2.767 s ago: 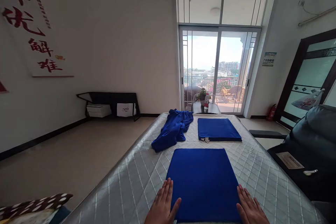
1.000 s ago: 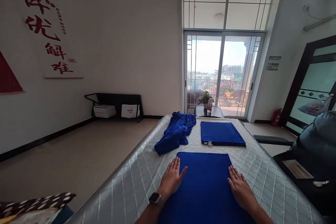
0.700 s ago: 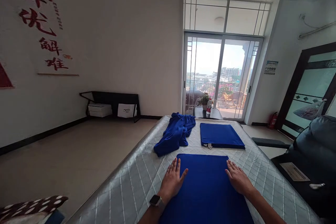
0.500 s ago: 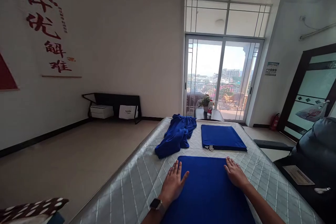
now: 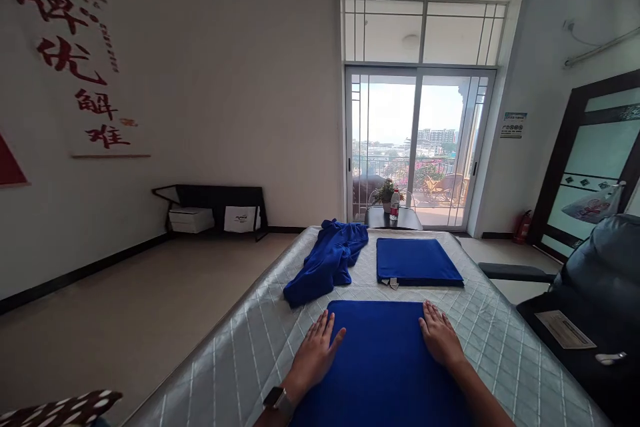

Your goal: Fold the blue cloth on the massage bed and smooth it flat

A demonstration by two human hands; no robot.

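A flat blue folded cloth [image 5: 380, 360] lies in front of me on a quilted silvery-white mattress [image 5: 225, 353]. My left hand [image 5: 316, 350] rests open along its far left edge, thumb pointing inward over the fabric. On the opposite edge my right hand [image 5: 440, 333] lies flat with its fingers stretched out. Beyond them sits a second neatly folded blue cloth [image 5: 419, 260] with small white tags on its near side. To the left of that is a crumpled heap of blue cloth [image 5: 327, 260]. The near end of the front cloth runs out of view.
A black chair [image 5: 610, 273] holding a paper card [image 5: 565, 329] stands close on the right. Behind the mattress is a small black table [image 5: 413, 219] with a plant and a bottle [image 5: 395, 205]. A low black rack [image 5: 220, 190] stands by the wall. A spotted brown cloth [image 5: 65, 408] shows bottom left.
The view has turned slightly, so the scene sits a little further left. Both hands stay flat at the edges of the front cloth, with hardly any movement over it.
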